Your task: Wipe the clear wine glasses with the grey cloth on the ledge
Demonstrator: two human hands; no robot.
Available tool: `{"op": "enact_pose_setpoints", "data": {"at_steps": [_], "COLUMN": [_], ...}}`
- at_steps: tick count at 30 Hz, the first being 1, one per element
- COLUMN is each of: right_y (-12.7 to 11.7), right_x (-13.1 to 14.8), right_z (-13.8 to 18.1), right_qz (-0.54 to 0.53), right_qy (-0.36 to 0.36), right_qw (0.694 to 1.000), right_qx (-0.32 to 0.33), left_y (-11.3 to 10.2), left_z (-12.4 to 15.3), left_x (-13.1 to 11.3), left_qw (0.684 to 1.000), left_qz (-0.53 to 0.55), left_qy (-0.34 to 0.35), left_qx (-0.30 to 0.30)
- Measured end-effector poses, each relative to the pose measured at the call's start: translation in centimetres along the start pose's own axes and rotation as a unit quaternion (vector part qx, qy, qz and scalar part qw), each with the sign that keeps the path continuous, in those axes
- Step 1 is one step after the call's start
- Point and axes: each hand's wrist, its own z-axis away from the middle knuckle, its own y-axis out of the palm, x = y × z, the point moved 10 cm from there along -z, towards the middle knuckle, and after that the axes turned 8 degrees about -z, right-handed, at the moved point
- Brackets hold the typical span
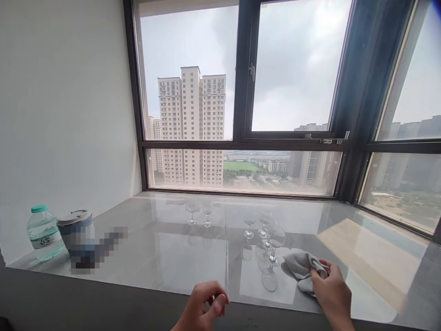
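Note:
My right hand (332,287) grips a light grey cloth (298,266) at the front right of the sill, its loose end spread toward the glasses. Just left of the cloth stands a clear stemmed glass (275,239), the nearest one, upright. Close behind it are more stemmed glasses, one (265,218) partly overlapped and another (249,225) to the left. My left hand (206,303) hovers at the sill's front edge, fingers curled in toward the thumb, with nothing seen in it. Farther back, two small stemmed glasses, a left one (192,214) and a right one (207,214), stand side by side.
On the glossy grey sill (138,248), a water bottle (44,234) with a green cap and a lidded paper cup (77,230) stand at the far left by the wall. A blurred patch covers something beside the cup. Dark-framed windows (241,145) border the back and right.

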Motion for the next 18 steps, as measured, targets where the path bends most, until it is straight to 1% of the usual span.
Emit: {"op": "enact_pose_setpoints", "data": {"at_steps": [1,2,4,6,7,9,11,13,16,18], "right_y": [0.0,0.1,0.1,0.0,0.0,-0.1,-0.2,-0.2,-0.4,-0.2], "right_x": [0.0,-0.1,-0.1,0.0,0.0,0.2,0.3,0.5,0.8,1.0], "right_z": [0.0,0.0,0.0,0.1,0.1,0.1,0.2,0.3,0.6,0.9], "right_qz": [0.0,0.0,-0.002,-0.006,-0.01,-0.018,-0.025,-0.036,-0.064,-0.081], "right_qy": [-0.002,-0.005,-0.007,-0.008,-0.01,-0.012,-0.013,-0.017,-0.028,-0.03], "right_qw": [1.0,1.0,1.0,1.0,1.0,1.0,1.0,0.999,0.997,0.996], "right_qx": [0.002,0.004,0.005,0.004,0.003,-0.002,-0.007,-0.014,-0.024,-0.016], "left_y": [-3.2,-5.9,-9.7,-12.3,-13.0,-13.9,-13.8,-13.3,-12.9,-13.0], "left_z": [-1.8,-3.4,-6.5,-9.3,-10.6,-12.5,-13.9,-15.1,-15.9,-15.8], "left_x": [-0.4,-0.3,0.4,1.8,2.5,4.5,6.5,8.0,9.3,9.9], "left_qw": [0.995,0.985,0.963,0.937,0.926,0.902,0.891,0.896,0.905,0.901], "left_qz": [0.012,0.026,0.019,-0.017,-0.039,-0.051,-0.055,-0.07,-0.102,-0.12], "left_qy": [0.008,-0.003,-0.025,-0.055,-0.064,-0.097,-0.131,-0.153,-0.166,-0.179], "left_qx": [-0.094,-0.169,-0.268,-0.344,-0.371,-0.417,-0.431,-0.41,-0.377,-0.376]}}
